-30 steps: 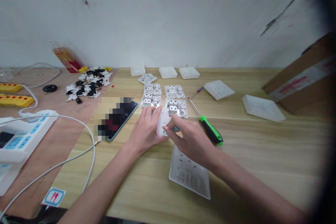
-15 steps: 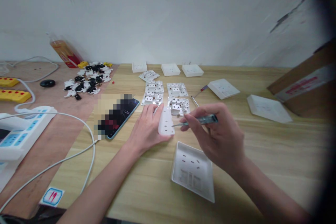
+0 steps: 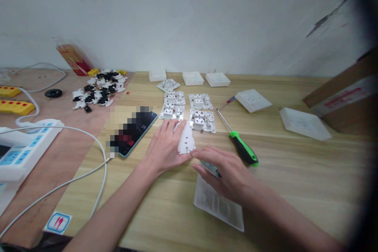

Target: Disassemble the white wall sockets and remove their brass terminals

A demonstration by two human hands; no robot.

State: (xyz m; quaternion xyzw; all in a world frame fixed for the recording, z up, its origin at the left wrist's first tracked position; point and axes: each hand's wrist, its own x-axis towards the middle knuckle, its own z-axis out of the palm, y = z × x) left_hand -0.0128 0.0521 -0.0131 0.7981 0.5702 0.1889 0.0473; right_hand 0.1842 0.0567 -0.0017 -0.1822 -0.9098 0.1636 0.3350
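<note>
My left hand [image 3: 165, 143] presses a white socket plate [image 3: 186, 141] with small slots against the table, fingers over its far left side. My right hand [image 3: 226, 169] is closed around a small screwdriver with a translucent handle [image 3: 210, 168]. Its shaft is mostly hidden by my fingers, near the lower right corner of the plate. Just below my right hand lies a white socket housing [image 3: 218, 202], open side up, partly covered by the hand. Beyond the plate sit several socket plates with fitted parts, one of them a socket plate [image 3: 202, 121] close by.
To the right lies a green and black screwdriver [image 3: 243, 149]; a thinner screwdriver [image 3: 227, 102] is farther back. White housings [image 3: 253, 100] line the back and right, near a cardboard box [image 3: 348, 90]. Leftward are a phone [image 3: 137, 134], a cable [image 3: 102, 173] and a pile of small parts [image 3: 100, 88].
My right hand has moved down and left with the small screwdriver, toward the plate's near edge, uncovering the green and black screwdriver. My left hand stays on the plate.
</note>
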